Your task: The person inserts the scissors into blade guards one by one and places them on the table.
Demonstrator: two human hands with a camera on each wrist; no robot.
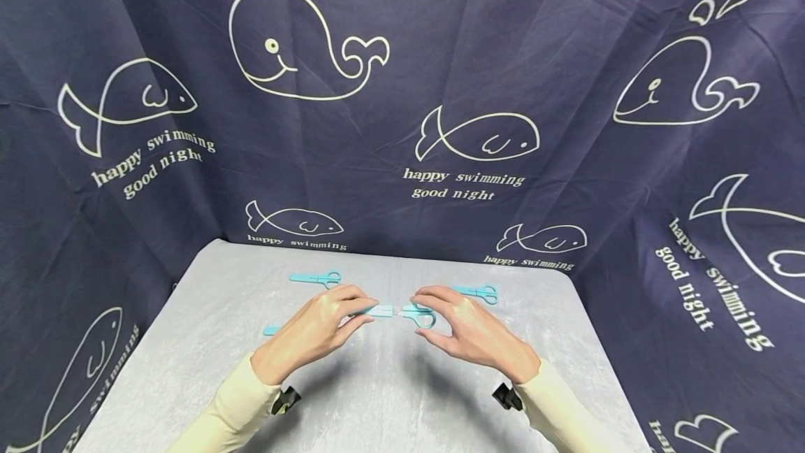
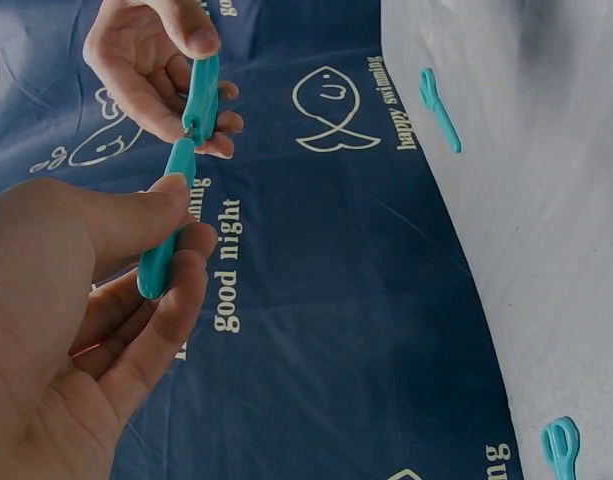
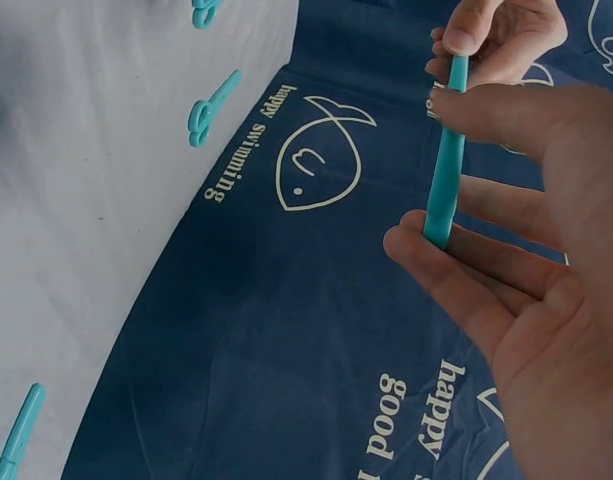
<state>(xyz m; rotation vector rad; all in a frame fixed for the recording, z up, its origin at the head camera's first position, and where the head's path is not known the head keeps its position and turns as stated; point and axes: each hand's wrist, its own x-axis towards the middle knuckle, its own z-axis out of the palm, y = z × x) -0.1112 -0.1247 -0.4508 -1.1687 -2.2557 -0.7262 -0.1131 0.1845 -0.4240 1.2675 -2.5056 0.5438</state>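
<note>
My left hand (image 1: 319, 324) pinches a turquoise blade cover (image 1: 380, 311) between thumb and fingers, above the table. Facing it, my right hand (image 1: 476, 331) holds a pair of turquoise scissors (image 1: 424, 316) by the finger loops. Cover and scissors are in line, and a short bit of metal shows between them in the left wrist view, where the cover (image 2: 158, 265) sits in the near hand and the scissors (image 2: 200, 95) in the far one. Most of the blades cannot be seen. The right wrist view shows the scissors handle (image 3: 446, 180) edge-on.
Covered turquoise scissors (image 1: 314, 278) lie at the back left of the grey table (image 1: 383, 397). Another pair (image 1: 483, 293) lies behind my right hand. A turquoise tip (image 1: 272, 331) sticks out beside my left wrist, the rest hidden. Dark blue printed cloth (image 1: 377, 138) surrounds the table.
</note>
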